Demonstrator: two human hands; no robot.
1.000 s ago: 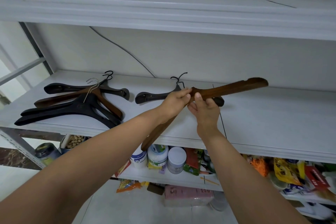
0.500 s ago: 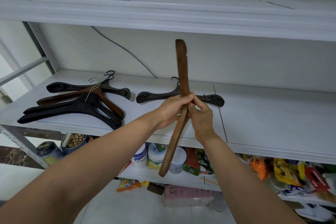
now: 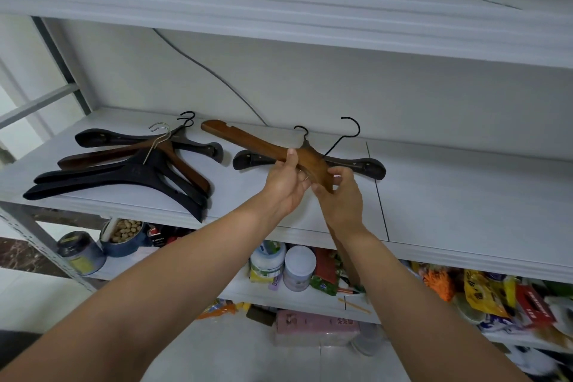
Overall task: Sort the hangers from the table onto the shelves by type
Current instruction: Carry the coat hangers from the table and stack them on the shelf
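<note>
Lying at the left of the white shelf (image 3: pixel 465 201), a pile of hangers (image 3: pixel 124 172), black and brown, overlaps. Next, the left hand (image 3: pixel 285 184) pinches the brown hanger (image 3: pixel 248 140) near its middle, and the right hand (image 3: pixel 342 200) curls round its centre. It is held over the shelf, before a lone black hanger (image 3: pixel 372 168) lying flat.

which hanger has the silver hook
The brown wooden hanger in the left pile, lying among the black hangers. Its hook is silver wire; every other hook in view, including the held brown hanger's, is black.
</note>
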